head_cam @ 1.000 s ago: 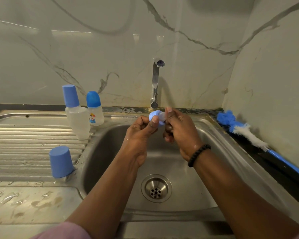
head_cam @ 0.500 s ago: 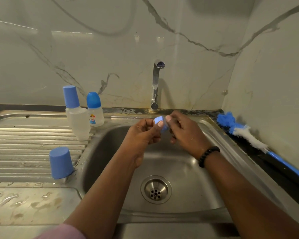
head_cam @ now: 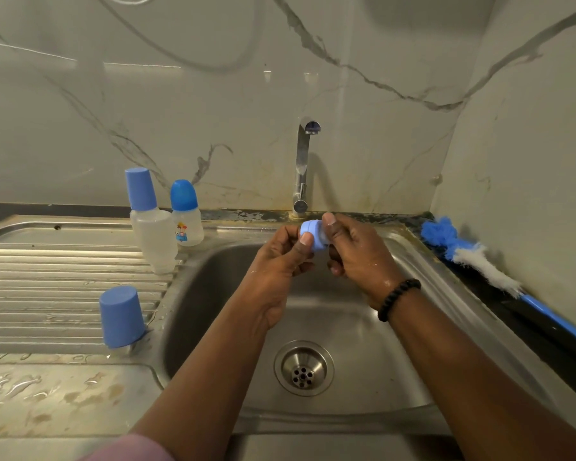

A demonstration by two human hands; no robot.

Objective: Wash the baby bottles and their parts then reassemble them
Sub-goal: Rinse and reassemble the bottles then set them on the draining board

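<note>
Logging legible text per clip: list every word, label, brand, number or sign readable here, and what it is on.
No readable text in this frame.
small bottle: a colourful cartoon print on its front, no letters legible.
tall bottle: plain, no markings visible.
loose blue cap: plain.
blue ring held by both hands: no marking visible.
tap and brush: no labels visible.

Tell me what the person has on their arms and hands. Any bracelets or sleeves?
The right wrist wears a black beaded bracelet. Both forearms are bare, and a bit of pink sleeve shows at the bottom edge on the left arm. The left hand and right hand are bare too, with no gloves or rings that can be seen, and small water drops sit on them.
</note>
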